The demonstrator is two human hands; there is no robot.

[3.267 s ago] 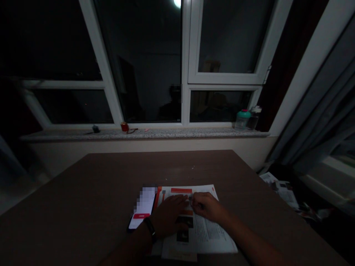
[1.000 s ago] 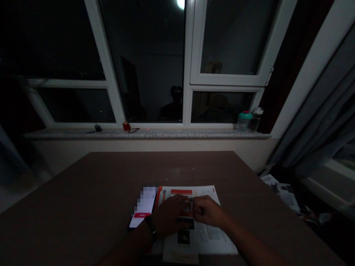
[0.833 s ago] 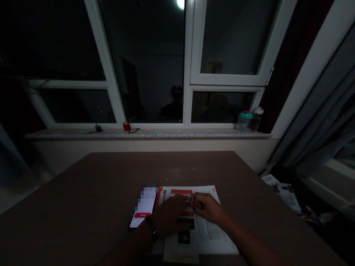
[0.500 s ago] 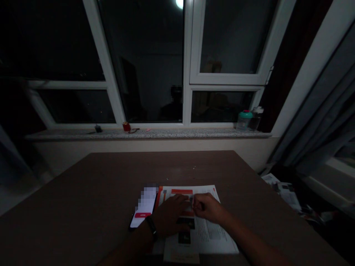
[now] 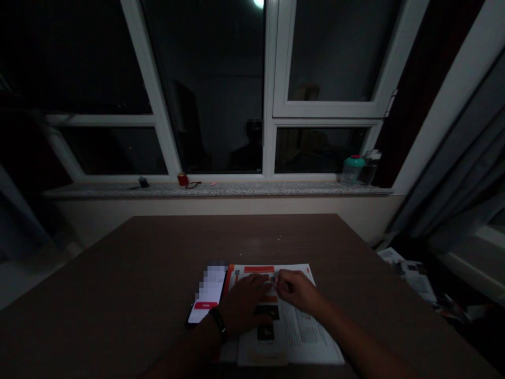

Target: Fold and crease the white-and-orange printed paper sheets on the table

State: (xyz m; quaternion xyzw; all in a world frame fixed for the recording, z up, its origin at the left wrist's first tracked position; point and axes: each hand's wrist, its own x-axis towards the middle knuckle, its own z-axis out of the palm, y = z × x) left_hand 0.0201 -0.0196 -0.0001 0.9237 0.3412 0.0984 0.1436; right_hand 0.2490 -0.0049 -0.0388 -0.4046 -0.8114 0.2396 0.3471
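Observation:
A printed booklet (image 5: 311,342) with red headings and dark pictures lies on the brown table under both hands. My left hand (image 5: 248,302), with a dark band at the wrist, rests on the page with its fingers stretched out. My right hand (image 5: 298,289) is closed in a pinch just right of the left fingertips, over the upper part of the page. Something small and pale shows at its fingertips, too dim to name. Beside the booklet's left edge lies a phone (image 5: 213,289) with a lit screen and a red button.
The table (image 5: 158,252) reaches towards a stone windowsill (image 5: 244,189). On the sill stand a teal-lidded bottle (image 5: 353,169), a clear bottle (image 5: 370,167), a red container (image 5: 183,179) and a small dark item (image 5: 143,182). Papers (image 5: 414,276) lie beyond the table's right edge.
The view has shifted slightly, so everything sits a little further right. The right hand has moved slightly at the page; the left hand stays flat on the booklet.

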